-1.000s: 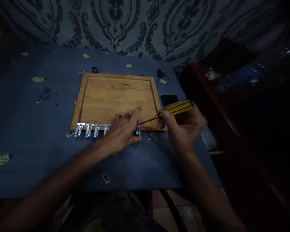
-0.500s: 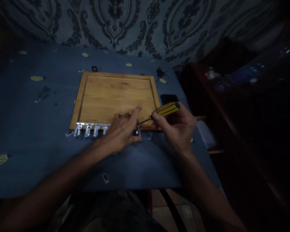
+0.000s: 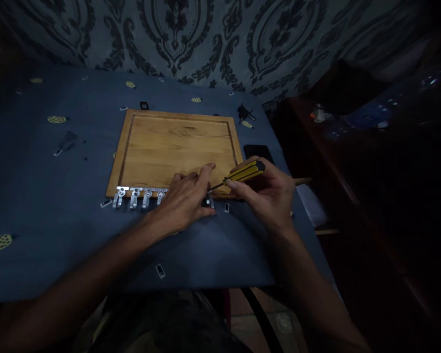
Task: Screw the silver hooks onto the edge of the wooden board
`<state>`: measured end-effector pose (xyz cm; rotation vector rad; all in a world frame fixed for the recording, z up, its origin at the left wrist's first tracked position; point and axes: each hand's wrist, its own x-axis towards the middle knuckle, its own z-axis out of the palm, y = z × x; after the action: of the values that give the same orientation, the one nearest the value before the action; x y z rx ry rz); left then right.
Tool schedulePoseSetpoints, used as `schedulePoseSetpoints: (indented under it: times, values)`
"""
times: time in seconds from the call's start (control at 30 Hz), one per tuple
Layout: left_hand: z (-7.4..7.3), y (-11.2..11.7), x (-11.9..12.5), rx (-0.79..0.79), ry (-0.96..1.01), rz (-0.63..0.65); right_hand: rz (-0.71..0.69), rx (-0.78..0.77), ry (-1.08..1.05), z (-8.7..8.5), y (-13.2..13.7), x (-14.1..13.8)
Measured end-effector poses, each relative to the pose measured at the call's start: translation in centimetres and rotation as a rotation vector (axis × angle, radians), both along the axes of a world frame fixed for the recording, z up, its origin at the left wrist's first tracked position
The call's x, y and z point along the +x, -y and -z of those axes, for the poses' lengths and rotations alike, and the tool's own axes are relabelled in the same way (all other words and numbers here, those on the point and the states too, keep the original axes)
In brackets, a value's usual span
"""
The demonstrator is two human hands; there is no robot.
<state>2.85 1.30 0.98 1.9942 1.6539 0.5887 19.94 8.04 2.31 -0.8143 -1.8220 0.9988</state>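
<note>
In the head view, looks down on a shallow wooden tray (image 3: 180,142), laid flat on a blue tablecloth (image 3: 66,181), with a raised rim around its grained base. Finds a metal hook rail (image 3: 147,190) along the near rim, with hooks curving out past the edge: four in sight to the left of the left hand (image 3: 187,196), one more by its thumb. Can make out, over dark furniture (image 3: 318,135) on the right, probably a clear plastic bottle (image 3: 375,115); cannot discern its contents.

Lays the left hand over the right part of the rail, fingers bent and slightly parted, index finger stretched over the tray. Cannot tell a grasp from a press there, with the contact hidden under the palm. Grasps a yellow-and-black screwdriver (image 3: 244,172) in the right hand (image 3: 270,193), thumb and fingers closed around the handle, shaft slanting down leftward to the hook near the left fingertips. Cannot make out the contact at its tip.

Has a flat black object (image 3: 259,153) just beside the tray, near the right hand.
</note>
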Motion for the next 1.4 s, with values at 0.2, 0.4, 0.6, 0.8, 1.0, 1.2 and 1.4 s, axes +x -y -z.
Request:
schedulePoseSetpoints:
  times: [0.2, 0.4, 0.6, 0.8, 1.0, 1.2, 1.4]
  values:
    - [-0.1, 0.0, 0.1, 0.0, -0.012, -0.003, 0.086, -0.009, -0.03, 0.5, 0.5, -0.8]
    - [0.2, -0.1, 0.0, 0.022, -0.016, 0.007, 0.113, -0.006, -0.052, 0.7, 0.3, -1.1]
    - [0.3, 0.0, 0.0, 0.033, -0.001, -0.007, 0.26, 0.183, -0.064, 2.1, 0.6, -1.4]
    - [0.2, 0.1, -0.1, 0.029, 0.008, -0.005, 0.313, 0.244, -0.215, 1.8, 0.7, -1.0]
    - [0.5, 0.0, -0.1, 0.045, 0.021, 0.001, 0.269, 0.193, -0.088, 1.9, 0.5, -0.7]
    - [0.3, 0.0, 0.0, 0.036, 0.002, -0.002, 0.249, 0.196, -0.066, 2.1, 0.5, -0.9]
    - [0.4, 0.0, -0.1, 0.029, -0.009, 0.004, 0.23, 0.178, -0.077, 2.1, 0.5, -1.1]
